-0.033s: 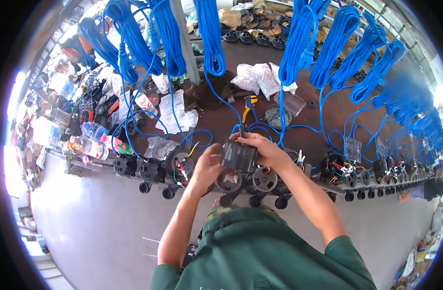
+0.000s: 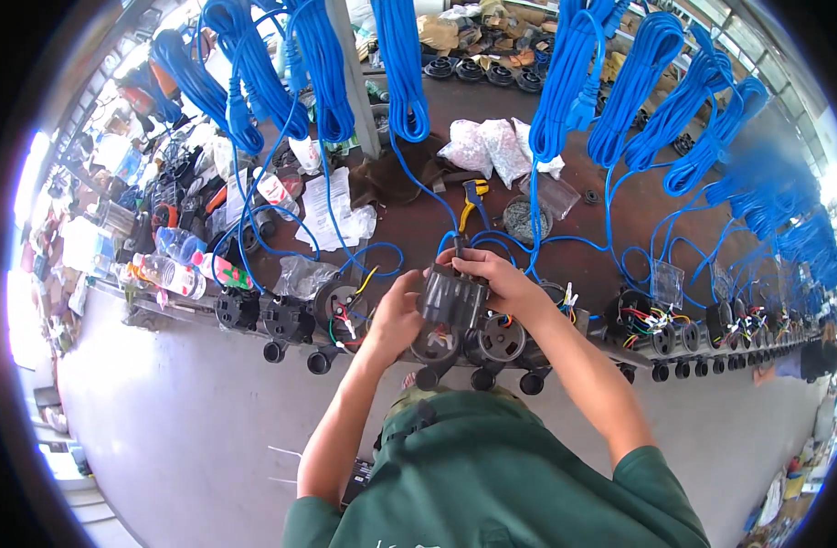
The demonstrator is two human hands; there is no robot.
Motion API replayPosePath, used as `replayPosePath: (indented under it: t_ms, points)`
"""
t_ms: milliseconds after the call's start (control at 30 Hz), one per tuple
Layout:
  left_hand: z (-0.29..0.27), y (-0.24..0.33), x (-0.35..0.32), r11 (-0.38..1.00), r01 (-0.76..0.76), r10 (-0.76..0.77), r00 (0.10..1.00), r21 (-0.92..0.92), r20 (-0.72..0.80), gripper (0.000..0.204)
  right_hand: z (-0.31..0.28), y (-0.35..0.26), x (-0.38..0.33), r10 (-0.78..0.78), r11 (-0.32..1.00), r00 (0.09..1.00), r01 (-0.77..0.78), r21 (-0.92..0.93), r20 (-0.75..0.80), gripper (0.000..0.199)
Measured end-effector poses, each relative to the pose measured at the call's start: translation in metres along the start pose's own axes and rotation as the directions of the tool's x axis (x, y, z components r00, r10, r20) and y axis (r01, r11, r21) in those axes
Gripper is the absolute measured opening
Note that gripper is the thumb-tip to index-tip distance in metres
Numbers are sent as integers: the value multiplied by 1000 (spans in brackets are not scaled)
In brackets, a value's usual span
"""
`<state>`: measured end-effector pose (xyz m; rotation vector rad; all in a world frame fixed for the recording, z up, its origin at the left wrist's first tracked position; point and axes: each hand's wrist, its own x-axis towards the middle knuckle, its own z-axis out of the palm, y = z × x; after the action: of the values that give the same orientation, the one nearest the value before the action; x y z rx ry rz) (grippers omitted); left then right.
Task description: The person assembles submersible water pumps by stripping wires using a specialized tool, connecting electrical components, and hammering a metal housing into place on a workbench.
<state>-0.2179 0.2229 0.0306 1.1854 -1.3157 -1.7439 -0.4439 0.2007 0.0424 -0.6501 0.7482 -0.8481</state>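
A black, round plastic housing (image 2: 452, 300) is held up in front of me, above the near edge of the bench. My right hand (image 2: 496, 277) grips its top and right side, its fingers near the dark cable end coming out of the top. At the housing's left side, my left hand (image 2: 396, 315) has its fingers curled against it; the fingertips are partly hidden. Below the housing are round grey-black bases, one of them (image 2: 502, 338) with an open face. To the left, another open base (image 2: 339, 306) shows yellow, red, white and green wires.
Coiled blue cables (image 2: 404, 73) hang over the bench. Yellow-and-blue pliers (image 2: 473, 201), white bags of small parts (image 2: 501, 151), a paper sheet (image 2: 327, 210) and plastic bottles (image 2: 174, 276) lie on it. Wired bases (image 2: 638, 315) line the edge rightward, where another person (image 2: 816, 356) shows.
The housing has tilted slightly, and more of its ribbed side shows. My left fingers have closed in a little against its left side.
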Motion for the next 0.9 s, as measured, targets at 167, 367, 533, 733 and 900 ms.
replayPosePath:
  t_ms: [167,367,533,733,900]
  points:
    - [9,4,-6,982,3,6,999,-191,47,55,-10,-3,-3,-38,999,999,39,38,-24,26]
    - [3,-8,-13,938,113,-81,991,-328,109,48,-47,10,3,-118,991,992,115,64,46,22]
    - [-6,-30,-12,973,24,8,990,-231,138,37,-43,15,7,-74,954,997,71,290,2,20]
    - [-2,-40,-14,937,-4,24,998,-350,55,35,-55,29,19,2,951,999,9,309,-35,31]
    - [2,-42,-15,959,1,-16,999,-285,-48,32,-53,23,20,80,924,995,-52,379,-59,28]
